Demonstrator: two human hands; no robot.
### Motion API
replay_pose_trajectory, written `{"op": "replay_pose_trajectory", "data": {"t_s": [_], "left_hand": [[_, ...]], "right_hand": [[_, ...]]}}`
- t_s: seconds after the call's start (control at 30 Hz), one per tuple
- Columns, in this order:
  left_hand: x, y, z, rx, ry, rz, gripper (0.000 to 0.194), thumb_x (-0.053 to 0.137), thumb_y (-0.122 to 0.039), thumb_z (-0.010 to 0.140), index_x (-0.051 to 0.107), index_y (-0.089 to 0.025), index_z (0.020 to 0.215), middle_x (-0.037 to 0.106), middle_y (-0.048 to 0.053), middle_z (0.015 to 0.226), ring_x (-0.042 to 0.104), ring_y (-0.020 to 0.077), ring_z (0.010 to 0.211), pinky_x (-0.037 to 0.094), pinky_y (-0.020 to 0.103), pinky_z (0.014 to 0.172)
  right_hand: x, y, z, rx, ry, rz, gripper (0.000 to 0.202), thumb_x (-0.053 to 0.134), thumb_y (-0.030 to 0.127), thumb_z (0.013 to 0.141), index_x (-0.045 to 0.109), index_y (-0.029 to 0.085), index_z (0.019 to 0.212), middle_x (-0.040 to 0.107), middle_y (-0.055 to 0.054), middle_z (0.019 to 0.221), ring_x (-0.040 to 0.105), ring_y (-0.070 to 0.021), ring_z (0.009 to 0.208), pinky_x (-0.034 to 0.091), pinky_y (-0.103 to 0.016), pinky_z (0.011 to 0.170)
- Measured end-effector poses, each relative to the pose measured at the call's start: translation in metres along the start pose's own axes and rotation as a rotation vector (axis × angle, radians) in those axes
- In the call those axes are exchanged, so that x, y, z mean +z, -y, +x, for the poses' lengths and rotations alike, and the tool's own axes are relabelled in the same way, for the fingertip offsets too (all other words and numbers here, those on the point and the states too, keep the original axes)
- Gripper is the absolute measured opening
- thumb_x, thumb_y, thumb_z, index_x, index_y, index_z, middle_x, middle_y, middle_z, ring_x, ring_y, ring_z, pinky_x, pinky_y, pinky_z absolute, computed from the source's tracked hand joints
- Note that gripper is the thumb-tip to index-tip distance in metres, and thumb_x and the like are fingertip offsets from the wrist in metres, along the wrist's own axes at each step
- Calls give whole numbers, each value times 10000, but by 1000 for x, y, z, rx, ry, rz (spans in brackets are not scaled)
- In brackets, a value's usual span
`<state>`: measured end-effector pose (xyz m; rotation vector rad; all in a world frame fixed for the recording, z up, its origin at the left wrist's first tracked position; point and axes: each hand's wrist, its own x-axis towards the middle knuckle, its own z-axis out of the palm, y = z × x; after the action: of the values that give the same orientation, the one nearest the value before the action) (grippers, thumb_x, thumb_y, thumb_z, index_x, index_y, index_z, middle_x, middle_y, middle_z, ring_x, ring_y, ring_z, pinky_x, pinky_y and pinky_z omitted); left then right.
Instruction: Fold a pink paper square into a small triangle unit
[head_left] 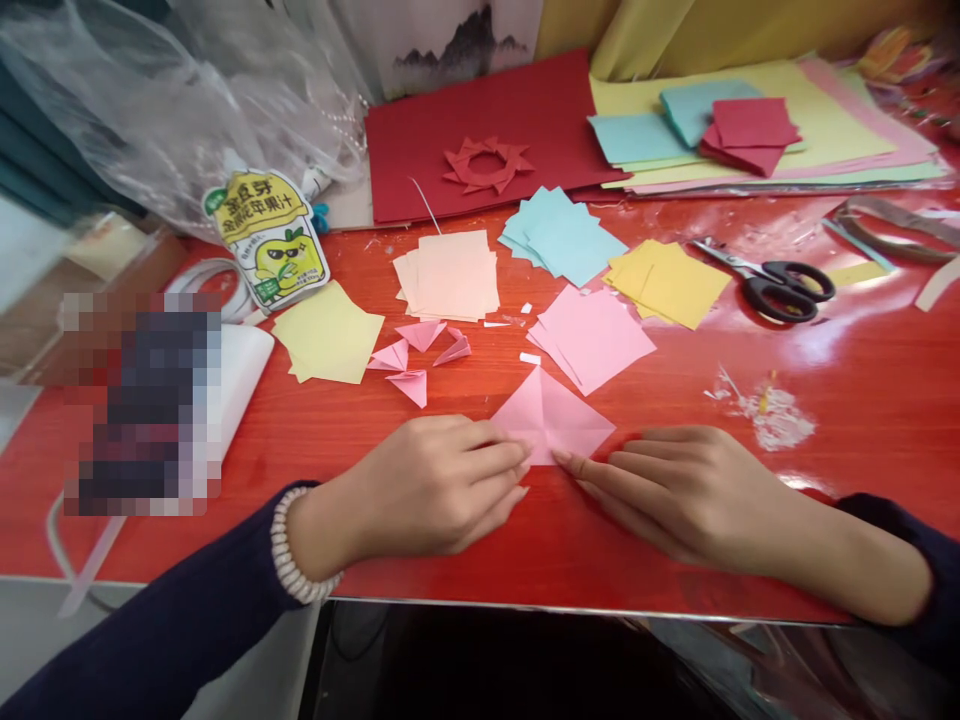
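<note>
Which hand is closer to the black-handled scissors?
The right hand: it is on the near side of the scissors, slightly left of them. The left hand is farther left, touching the creased pink sheet.

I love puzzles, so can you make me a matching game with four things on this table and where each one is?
1. Creased pink paper sheet
2. Black-handled metal scissors
3. Red pointed folded-paper ring
4. Small pink folded-paper pieces

A. On large dark-red paper
B. Beside pale-yellow square sheets
C. Touched by left fingers and right fingers
D. Beside golden-yellow square sheets

Pairs: 1-C, 2-D, 3-A, 4-B
</note>
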<state>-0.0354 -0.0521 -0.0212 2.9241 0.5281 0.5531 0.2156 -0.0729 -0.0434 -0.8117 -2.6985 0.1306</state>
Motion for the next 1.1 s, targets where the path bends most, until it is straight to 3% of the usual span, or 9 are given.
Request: {"op": "replay_pose_trajectory", "data": {"t_s": [0.2, 0.33, 0.43, 0.6, 0.7, 0.87, 1.03, 1.1], "left_hand": [[0, 5, -9, -57, 25, -119, 228, 504, -139, 833, 592, -125, 1043, 670, 66, 1067, 629, 178, 985, 548, 318, 849], [0, 14, -10, -43, 62, -185, 175, 503, -164, 841, 593, -134, 988, 671, 61, 1052, 616, 166, 1001, 541, 293, 842], [4, 22, -11, -34, 34, -89, 119, 500, -217, 862, 593, -151, 895, 655, 61, 1080, 602, 170, 1016, 498, 325, 915], [10, 25, -6, -156, 71, 55, 190, 462, -268, 897, 570, -112, 913, 573, 120, 1173, 498, 218, 1128, 413, 380, 984], [9, 21, -2, -184, 59, 75, 169, 443, -229, 905, 565, -127, 961, 570, 107, 1133, 476, 216, 1089, 403, 372, 938], [8, 17, -2, -56, 50, 125, 166, 428, -109, 891, 561, -159, 978, 633, 38, 1002, 524, 170, 914, 375, 323, 794], [7, 19, -2, 64, -3, 164, 176, 515, -293, 876, 594, -143, 920, 653, 27, 909, 557, 163, 867, 366, 315, 760], [7, 19, -3, 87, -11, 208, 175, 517, -288, 877, 602, -138, 910, 656, 24, 911, 561, 164, 869, 366, 313, 756]], "right_hand": [[-7, -9, -5, -134, -36, -49, 205, 499, 148, 850, 556, 122, 1045, 600, -6, 644, 521, -129, 557, 376, -283, 517], [-10, -14, -3, -131, -101, -56, 219, 531, 177, 835, 564, 142, 1049, 663, -96, 947, 588, -219, 919, 470, -359, 725], [-10, -15, 0, -111, -47, -50, 346, 508, 206, 867, 502, 89, 1193, 616, -135, 1151, 527, -231, 1121, 468, -394, 868], [-7, -9, 5, -165, -58, -58, 303, 543, 206, 858, 538, 101, 1142, 631, -118, 1145, 546, -233, 1114, 489, -408, 858], [-5, -6, 8, -236, -48, 7, 307, 536, 141, 853, 517, 89, 1155, 606, -120, 1188, 516, -229, 1158, 474, -409, 913], [-4, -5, 8, -297, -18, 12, 302, 420, 63, 881, 506, 27, 1168, 609, -162, 1167, 535, -254, 1138, 518, -415, 873], [-7, -8, 8, -366, -33, -6, 254, 459, 100, 873, 562, 18, 1090, 630, -166, 1126, 566, -271, 1094, 542, -396, 844], [-10, -11, 9, -360, -8, 38, 266, 505, 139, 863, 556, 47, 1107, 616, -151, 1158, 564, -257, 1100, 537, -392, 859]]}}
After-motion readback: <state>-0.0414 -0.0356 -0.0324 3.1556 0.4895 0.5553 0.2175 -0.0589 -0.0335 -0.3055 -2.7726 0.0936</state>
